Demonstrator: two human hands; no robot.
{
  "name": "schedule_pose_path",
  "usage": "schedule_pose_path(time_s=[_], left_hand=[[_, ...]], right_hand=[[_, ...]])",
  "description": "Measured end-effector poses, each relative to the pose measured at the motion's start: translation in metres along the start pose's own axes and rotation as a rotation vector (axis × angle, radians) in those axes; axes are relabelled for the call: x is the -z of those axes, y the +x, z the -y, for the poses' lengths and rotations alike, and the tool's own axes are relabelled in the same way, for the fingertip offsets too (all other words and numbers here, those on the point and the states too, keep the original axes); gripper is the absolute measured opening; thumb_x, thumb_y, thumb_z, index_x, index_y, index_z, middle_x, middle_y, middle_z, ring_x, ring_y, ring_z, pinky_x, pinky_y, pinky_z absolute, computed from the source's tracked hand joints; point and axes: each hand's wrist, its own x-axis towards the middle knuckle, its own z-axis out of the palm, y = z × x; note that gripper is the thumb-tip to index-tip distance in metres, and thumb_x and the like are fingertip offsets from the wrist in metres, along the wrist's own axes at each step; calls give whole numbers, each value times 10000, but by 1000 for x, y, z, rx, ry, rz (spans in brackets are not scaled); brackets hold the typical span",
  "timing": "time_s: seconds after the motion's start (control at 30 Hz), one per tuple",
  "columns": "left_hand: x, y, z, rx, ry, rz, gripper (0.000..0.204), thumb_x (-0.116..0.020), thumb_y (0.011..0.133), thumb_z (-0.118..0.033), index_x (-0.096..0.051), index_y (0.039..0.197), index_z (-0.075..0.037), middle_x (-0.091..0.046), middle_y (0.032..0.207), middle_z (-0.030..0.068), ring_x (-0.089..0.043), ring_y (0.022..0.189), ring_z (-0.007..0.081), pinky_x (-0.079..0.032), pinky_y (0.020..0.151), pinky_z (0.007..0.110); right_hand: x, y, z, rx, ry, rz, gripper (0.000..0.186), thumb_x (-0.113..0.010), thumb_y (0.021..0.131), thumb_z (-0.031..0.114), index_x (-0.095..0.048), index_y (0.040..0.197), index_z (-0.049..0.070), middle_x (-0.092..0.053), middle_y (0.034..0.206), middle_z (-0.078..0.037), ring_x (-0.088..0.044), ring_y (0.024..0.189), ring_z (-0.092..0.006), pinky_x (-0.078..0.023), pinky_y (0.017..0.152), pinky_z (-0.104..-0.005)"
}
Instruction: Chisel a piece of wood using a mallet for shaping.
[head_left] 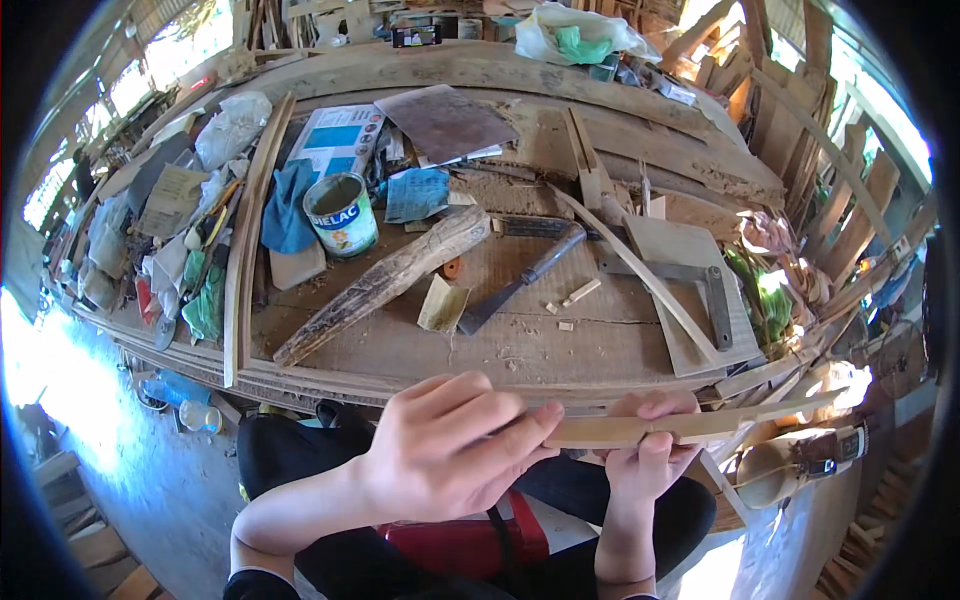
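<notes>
I hold a narrow, pale wooden strip (600,432) over my lap, just in front of the bench's near edge. My left hand (450,445) is closed on its left end, thumb and fingers pinched together. Farther along, my right hand (650,450) grips the strip between thumb and fingers, and the rest sticks out to the right. On the bench beyond my hands lie a chisel (520,280) with a dark handle, a folded piece of tan sandpaper (443,303) and a long weathered wooden billet (385,285). Small wood offcuts (580,292) are scattered beside the chisel.
A round tin (342,240) stands at the back left by a blue cloth (288,215). On the right, a try square (718,305) lies on a flat board (680,245), near a thin curved strip (650,280). Bags and tools crowd the left side.
</notes>
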Motion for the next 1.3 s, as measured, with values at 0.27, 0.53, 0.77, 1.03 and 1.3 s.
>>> schedule_pose_path(time_s=[0.27, 0.53, 0.77, 1.03, 1.3], left_hand=[[-11, -6, 20, 64, -271, 10, 258, -803, 718, -85, -706, 943, -8, -665, 846, 68, -614, 687, 217, -495, 589, 325], [-20, -12, 48, 319, -528, 253, 117, -739, 786, -34, -707, 896, -10, -677, 799, 111, -631, 674, 208, -495, 600, 304], [-52, -55, 110, 457, -403, 338, 64, -714, 797, -53, -693, 854, -31, -668, 802, 81, -632, 718, 224, -506, 633, 316], [-54, -90, 129, 313, 0, 346, 129, -716, 755, -107, -677, 860, -41, -625, 855, 73, -593, 854, 268, -510, 737, 365], [-33, -107, 139, 421, 51, 447, 208, -728, 753, -111, -680, 939, -34, -616, 905, 63, -582, 899, 258, -514, 757, 370]], right_hand=[[-11, 0, -4, -80, -173, -90, 253, -643, 937, 207, -576, 874, -29, -654, 746, -122, -613, 524, -159, -482, 452, -256], [-2, 6, -27, -144, -330, -186, 306, -626, 952, 279, -595, 838, -4, -609, 674, -91, -581, 491, -151, -437, 414, -263], [33, 20, -89, -765, -443, 174, 289, -664, 929, 285, -665, 864, 3, -633, 614, -44, -605, 519, -109, -419, 453, -237], [7, 114, -152, 209, -1197, 590, 284, -706, 775, 132, -664, 1047, 61, -709, 894, -141, -690, 897, -301, -530, 826, -374], [2, 166, -203, -712, -1379, 220, 566, -733, 698, 563, -570, 583, 33, -644, 628, -123, -638, 538, -202, -504, 510, -297]])
